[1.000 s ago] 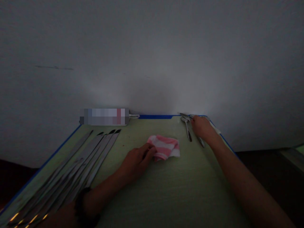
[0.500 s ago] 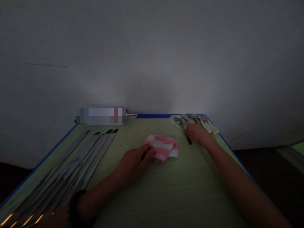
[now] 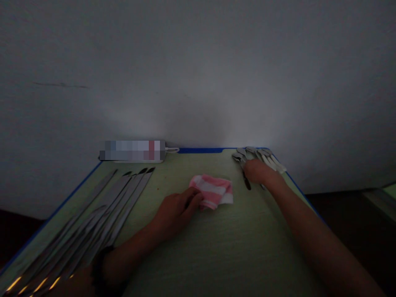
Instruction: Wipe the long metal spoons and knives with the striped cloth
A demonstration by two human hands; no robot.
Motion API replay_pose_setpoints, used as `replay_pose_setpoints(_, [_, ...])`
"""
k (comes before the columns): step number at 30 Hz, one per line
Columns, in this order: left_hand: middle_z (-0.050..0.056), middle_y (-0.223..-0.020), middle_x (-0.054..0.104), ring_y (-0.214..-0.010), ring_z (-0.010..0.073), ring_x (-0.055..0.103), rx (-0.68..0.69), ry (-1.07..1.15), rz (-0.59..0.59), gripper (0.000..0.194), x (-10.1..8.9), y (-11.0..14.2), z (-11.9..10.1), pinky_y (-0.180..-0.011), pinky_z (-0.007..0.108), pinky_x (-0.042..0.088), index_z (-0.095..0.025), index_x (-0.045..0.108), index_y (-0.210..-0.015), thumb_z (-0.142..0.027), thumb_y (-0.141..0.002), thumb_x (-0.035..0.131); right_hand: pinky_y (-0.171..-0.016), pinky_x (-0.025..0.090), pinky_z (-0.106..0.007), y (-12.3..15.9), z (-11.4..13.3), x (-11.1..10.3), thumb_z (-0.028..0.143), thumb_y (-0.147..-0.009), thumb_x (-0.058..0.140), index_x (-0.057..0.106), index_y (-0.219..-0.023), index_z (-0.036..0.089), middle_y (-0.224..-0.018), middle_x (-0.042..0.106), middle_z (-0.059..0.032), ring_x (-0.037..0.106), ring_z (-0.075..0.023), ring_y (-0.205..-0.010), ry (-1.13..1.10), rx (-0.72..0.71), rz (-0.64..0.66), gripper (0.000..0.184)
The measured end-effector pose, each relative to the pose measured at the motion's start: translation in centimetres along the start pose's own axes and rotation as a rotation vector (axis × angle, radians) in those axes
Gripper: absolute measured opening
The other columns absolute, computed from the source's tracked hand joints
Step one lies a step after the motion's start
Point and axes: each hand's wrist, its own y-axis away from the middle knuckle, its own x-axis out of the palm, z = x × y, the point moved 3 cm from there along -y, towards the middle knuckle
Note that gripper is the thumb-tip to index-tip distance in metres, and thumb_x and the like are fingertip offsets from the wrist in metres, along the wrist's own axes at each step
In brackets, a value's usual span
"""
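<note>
A small pink-and-white striped cloth [image 3: 213,190] lies folded and a little rumpled near the middle of the table. At its left edge, my left hand [image 3: 179,207] is closed with thumb and fingers on the fabric. My right hand [image 3: 258,171] reaches to the far right corner, its fingers curled down at the stem of a metal spoon [image 3: 246,181]. That spoon lies tilted, bowl toward the wall; the fingertips are partly hidden. Close against it on the right are several more spoons [image 3: 252,151], some with pale handles [image 3: 276,166].
Several long metal utensils [image 3: 133,198] with dark tips lie in a row on the left of the table [image 3: 210,255]. A blurred-out white box or power strip [image 3: 139,161] with a white loop [image 3: 172,150] stands at the back left. Behind rises a grey wall [image 3: 198,82].
The spoon at my right hand has shifted slightly right, toward the other spoons, and its bowl is no longer blurred. My left hand and the cloth have stayed put.
</note>
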Motion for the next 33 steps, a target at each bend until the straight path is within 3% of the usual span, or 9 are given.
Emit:
replay_pose_setpoints(9, [0.002, -0.081, 0.068, -0.070, 0.0178, 0.061, 0.013, -0.012, 0.018, 0.031, 0.0, -0.1, 0.0, -0.063, 0.026, 0.041, -0.020, 0.058, -0.095, -0.038, -0.093, 0.033, -0.074, 0.047, -0.038, 0.7, 0.5, -0.7, 0.023, -0.083, 0.040, 0.060, -0.105, 0.009, -0.106, 0.062, -0.0218, 0.062, -0.0287, -0.095, 0.009, 0.051, 0.021, 0.033])
replay_pose_setpoints(19, [0.002, -0.079, 0.068, -0.067, 0.0172, 0.061, -0.004, -0.013, 0.011, 0.028, 0.0, 0.0, 0.0, -0.058, 0.025, 0.039, -0.020, 0.057, -0.095, -0.038, -0.091, 0.036, -0.067, 0.048, -0.033, 0.3, 0.6, -0.6, 0.023, -0.078, 0.045, 0.065, -0.097, 0.006, -0.079, 0.066, -0.0184, 0.065, -0.0260, -0.081, -0.029, 0.041, 0.021, 0.032])
replay_pose_setpoints(24, [0.002, -0.077, 0.068, -0.064, 0.0168, 0.060, 0.003, -0.042, 0.001, 0.029, 0.2, 0.0, 0.1, -0.057, 0.025, 0.039, -0.020, 0.058, -0.092, -0.038, -0.091, 0.036, -0.067, 0.048, -0.034, 0.4, 0.6, -0.4, 0.027, -0.080, 0.045, 0.065, -0.096, 0.007, -0.087, 0.066, -0.0209, 0.064, -0.0268, -0.084, -0.025, 0.033, 0.015, 0.032])
replay_pose_setpoints(33, [0.002, -0.077, 0.067, -0.063, 0.0154, 0.060, 0.015, -0.046, 0.009, 0.027, 0.2, 0.0, 0.0, -0.056, 0.023, 0.038, -0.020, 0.057, -0.088, -0.037, -0.091, 0.037, -0.074, 0.047, -0.035, -0.2, 0.5, 0.2, 0.014, -0.083, 0.034, 0.059, -0.107, 0.007, -0.104, 0.063, -0.0230, 0.062, -0.0269, -0.095, -0.024, 0.109, 0.000, 0.035])
